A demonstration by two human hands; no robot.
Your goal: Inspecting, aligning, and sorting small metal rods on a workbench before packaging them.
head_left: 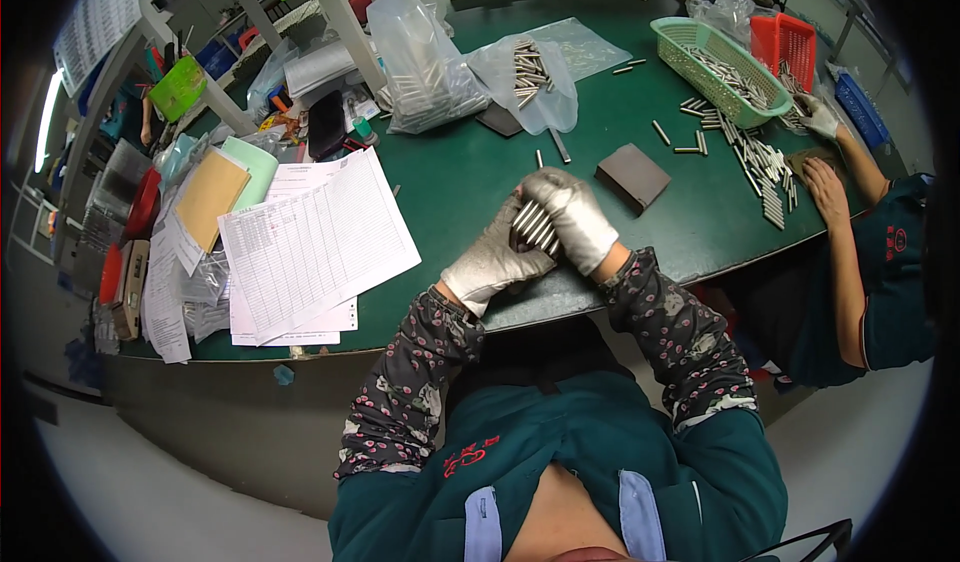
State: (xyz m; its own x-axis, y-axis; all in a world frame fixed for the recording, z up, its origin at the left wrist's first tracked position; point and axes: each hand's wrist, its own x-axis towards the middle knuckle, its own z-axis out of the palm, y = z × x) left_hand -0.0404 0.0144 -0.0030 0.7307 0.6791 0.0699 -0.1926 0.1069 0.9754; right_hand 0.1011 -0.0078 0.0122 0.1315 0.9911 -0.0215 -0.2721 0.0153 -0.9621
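Observation:
Several shiny metal pins lie side by side in a bundle between my gloved hands, above the table's front part. My left hand is closed round the bundle from the left and below. From the upper right my right hand curls over the same pins, its fingertips partly hidden. A dark grey block rests just right of my hands. Beyond them, an open clear plastic bag holds loose pins, and a single pin stands or lies close to my right hand.
Printed sheets cover the table's left side. A stuffed plastic bag sits at the back. To the right are scattered pins, a green basket of pins and a red basket. A co-worker's hands work at the right edge.

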